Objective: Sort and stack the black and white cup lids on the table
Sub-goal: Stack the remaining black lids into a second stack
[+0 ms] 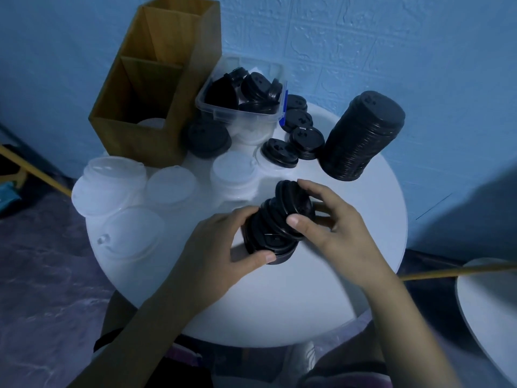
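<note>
Left grip (223, 247) and right grip (330, 219) clamp a black lid stack (268, 239); its tilted top, under the right, should be squared before pressing.

A plain indoor corner, more home-like than shop or lab. Blue brick-embossed wall (363, 37) fills the top of the frame, dark marbled floor (42, 275) shows at lower left, and a small round white table (279, 301) stands at centre.
</note>
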A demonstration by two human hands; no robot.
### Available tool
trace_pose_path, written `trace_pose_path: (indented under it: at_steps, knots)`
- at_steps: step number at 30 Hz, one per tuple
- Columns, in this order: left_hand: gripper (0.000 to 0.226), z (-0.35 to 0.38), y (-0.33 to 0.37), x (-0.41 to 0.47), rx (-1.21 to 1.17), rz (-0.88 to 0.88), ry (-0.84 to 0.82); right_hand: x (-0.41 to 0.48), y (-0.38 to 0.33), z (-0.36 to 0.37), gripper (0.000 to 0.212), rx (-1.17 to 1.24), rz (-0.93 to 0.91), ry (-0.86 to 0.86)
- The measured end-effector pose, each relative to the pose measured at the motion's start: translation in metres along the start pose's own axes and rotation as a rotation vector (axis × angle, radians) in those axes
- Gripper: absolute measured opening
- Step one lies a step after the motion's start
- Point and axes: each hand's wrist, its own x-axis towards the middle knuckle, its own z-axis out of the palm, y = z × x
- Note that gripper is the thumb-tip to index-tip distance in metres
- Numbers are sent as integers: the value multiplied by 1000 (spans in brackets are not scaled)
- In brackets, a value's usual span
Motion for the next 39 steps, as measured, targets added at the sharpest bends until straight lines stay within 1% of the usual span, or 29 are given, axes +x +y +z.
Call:
trace_pose_path:
  at_steps: [2,4,6,8,9,11,13,15,17,18,20,26,29,31,33,36,39]
  knots:
    - [65,0,0,0,-3,-6,-3,4,4,-1,60,0,11,50]
    - [65,0,0,-1,-3,-9,-8,7,6,-2,56,-16,17,102]
    - [65,-1,0,-1,2,-11,3,7,6,-1,53,-90,-8,160]
    - [65,-1,1,-1,6,-11,10,5,6,-1,56,-142,-30,192]
    - [65,-1,2,-1,6,-12,8,3,5,-1,57,-128,-34,191]
    - [65,-2,2,-2,12,-12,-7,-2,1,-1,56,-108,-68,163]
    - [65,-3,3,-3,22,-15,-16,-9,-3,-1,53,-155,-112,122]
    - [68,-3,2,-1,16,-21,-14,-14,-5,-1,55,-204,-113,26]
    - [71,-3,4,0,-28,-31,-24,-17,-5,1,58,-316,-97,-95]
    - [70,-4,5,1,-53,-28,-33,-17,-3,3,60,-380,-94,-138]
    - [68,-6,6,2,-75,-13,-53,-17,-1,7,61,-426,-83,-182]
    - [69,-6,0,1,-34,-12,-91,-15,-6,5,62,-465,-57,-244]
    - [70,-6,1,1,-19,-13,-77,-14,-7,3,62,-493,-55,-276]
    - [77,-5,0,-1,-37,-43,-66,-14,-7,3,61,-480,-46,-283]
    - [67,-6,0,-1,-52,-15,-59,-14,-5,4,63,-435,-22,-268]
    - [51,-8,1,0,-73,29,-72,-17,0,7,73,-325,51,-223]
    - [47,-9,2,0,-51,63,-84,-19,6,9,83,-230,103,-190]
